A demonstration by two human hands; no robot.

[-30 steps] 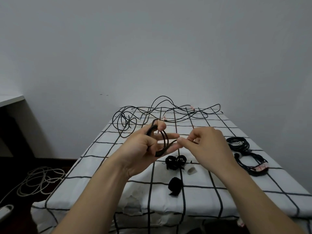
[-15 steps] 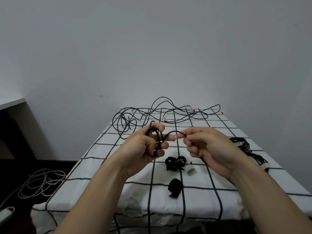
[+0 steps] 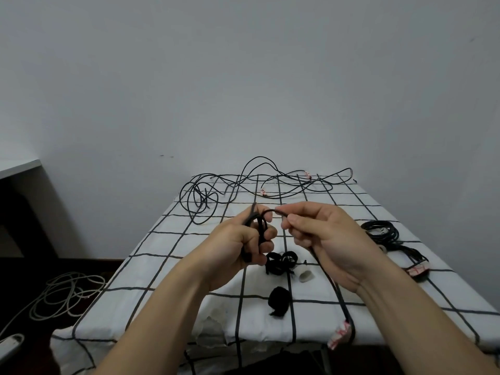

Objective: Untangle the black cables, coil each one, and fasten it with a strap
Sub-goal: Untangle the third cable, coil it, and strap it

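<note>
**Cable held between both hands above the table, coil part-formed**

1. Landmark: the table point(image 3: 162, 307), covered in a white cloth with a black grid.
2. Left hand point(image 3: 232, 247): raised above the table's centre. Its fingers point(image 3: 270, 234) are curled round a small coil point(image 3: 261, 228) of black cable, held upright.
3. Right hand point(image 3: 330, 239): raised above the table's centre, just beside the left hand and not touching it. Its thumb and fingers point(image 3: 290, 220) pinch the same cable where it arches out of the coil.
4. Free cable length point(image 3: 339, 296): runs from under the right hand down to the table's near edge and ends at a red-and-white tag point(image 3: 339, 334).
5. Tangled cables point(image 3: 243, 185): loose black loops along the table's far edge.
6. Finished bundles point(image 3: 384, 232): coiled black cables lying on the table's right side.
7. Straps point(image 3: 281, 262): a black cluster at the table's centre, below the hands. A rolled strap point(image 3: 280, 300) lies nearer the near edge.
8. A small white cap point(image 3: 305, 276) lies at the table's centre, just beside the straps.
9. White cable point(image 3: 67, 296): looped on the floor left of the table.
</note>
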